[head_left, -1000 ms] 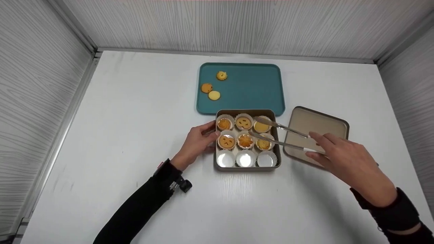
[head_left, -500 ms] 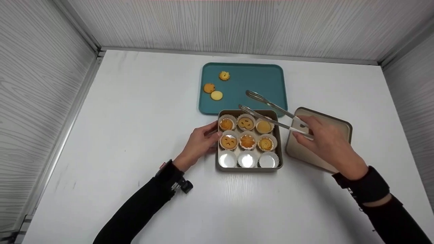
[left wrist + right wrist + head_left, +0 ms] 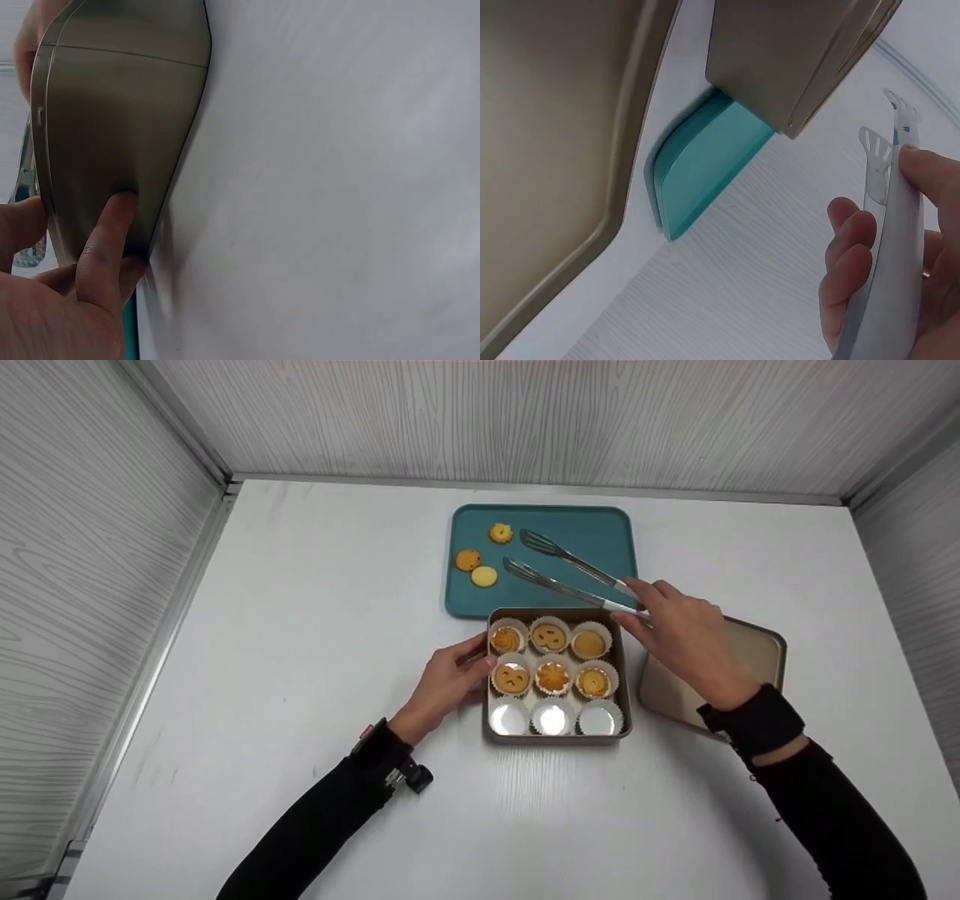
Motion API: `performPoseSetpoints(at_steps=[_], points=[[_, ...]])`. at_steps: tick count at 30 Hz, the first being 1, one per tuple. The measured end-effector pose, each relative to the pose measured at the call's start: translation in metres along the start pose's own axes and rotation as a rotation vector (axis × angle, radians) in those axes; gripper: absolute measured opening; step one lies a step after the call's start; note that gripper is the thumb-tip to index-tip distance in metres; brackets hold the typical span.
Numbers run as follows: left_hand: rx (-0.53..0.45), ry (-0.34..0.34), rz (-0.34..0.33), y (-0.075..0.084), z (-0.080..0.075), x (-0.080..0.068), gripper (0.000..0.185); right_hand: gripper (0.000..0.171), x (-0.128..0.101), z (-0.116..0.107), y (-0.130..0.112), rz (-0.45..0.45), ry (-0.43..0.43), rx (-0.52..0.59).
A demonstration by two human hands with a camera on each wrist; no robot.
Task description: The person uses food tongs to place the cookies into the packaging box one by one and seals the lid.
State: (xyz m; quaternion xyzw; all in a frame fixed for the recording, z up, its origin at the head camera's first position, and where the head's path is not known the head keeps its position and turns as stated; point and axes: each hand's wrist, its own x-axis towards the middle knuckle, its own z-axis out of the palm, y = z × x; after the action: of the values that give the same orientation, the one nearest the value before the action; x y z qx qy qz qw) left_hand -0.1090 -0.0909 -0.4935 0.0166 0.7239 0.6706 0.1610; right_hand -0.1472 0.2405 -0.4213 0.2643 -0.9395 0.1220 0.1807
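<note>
Left hand [image 3: 442,682]: grips the tin [image 3: 555,740] at nine o'clock.
Right hand [image 3: 682,637]: grasps tongs [image 3: 562,587], spread over the tray [image 3: 592,526].
Cookies [image 3: 553,678]: six in the tin, three on the tray.
Tray: twelve o'clock of the tin.

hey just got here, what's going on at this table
A person's left-hand grip is on the side of an open tin. Six of its nine paper cups contain a cookie; the near row has none. The right-hand grip holds tongs, arms spread over the teal tray. Three loose cookies lie toward the tray's left, none pinched yet. What looks like the tin's lid lies to the right.
</note>
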Motion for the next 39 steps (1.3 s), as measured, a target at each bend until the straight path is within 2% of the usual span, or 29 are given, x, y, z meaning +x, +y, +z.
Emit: performPoseSetpoints(at_steps=[5,12,16,22,29,39], points=[[-0.026,-0.006,0.01,0.001,0.0,0.0,0.059,0.048,0.019,0.009,0.003,0.034,-0.02,0.045],[-0.031,-0.002,0.031,0.0,-0.001,0.0,0.058,0.05,0.047,0.025,0.0,0.045,-0.017,0.054],[-0.023,0.002,0.029,0.002,-0.001,-0.001,0.058,0.052,0.063,0.032,-0.003,0.065,-0.06,0.062],[-0.016,-0.009,0.028,0.001,0.0,-0.001,0.059,0.051,0.081,0.037,-0.005,0.141,-0.158,0.062],[0.002,-0.007,0.023,0.0,0.001,0.0,0.059,0.05,0.093,0.043,0.002,0.202,-0.268,0.05],[-0.045,-0.035,0.038,-0.002,-0.001,-0.001,0.06,0.046,0.101,0.051,0.006,0.212,-0.307,0.044]])
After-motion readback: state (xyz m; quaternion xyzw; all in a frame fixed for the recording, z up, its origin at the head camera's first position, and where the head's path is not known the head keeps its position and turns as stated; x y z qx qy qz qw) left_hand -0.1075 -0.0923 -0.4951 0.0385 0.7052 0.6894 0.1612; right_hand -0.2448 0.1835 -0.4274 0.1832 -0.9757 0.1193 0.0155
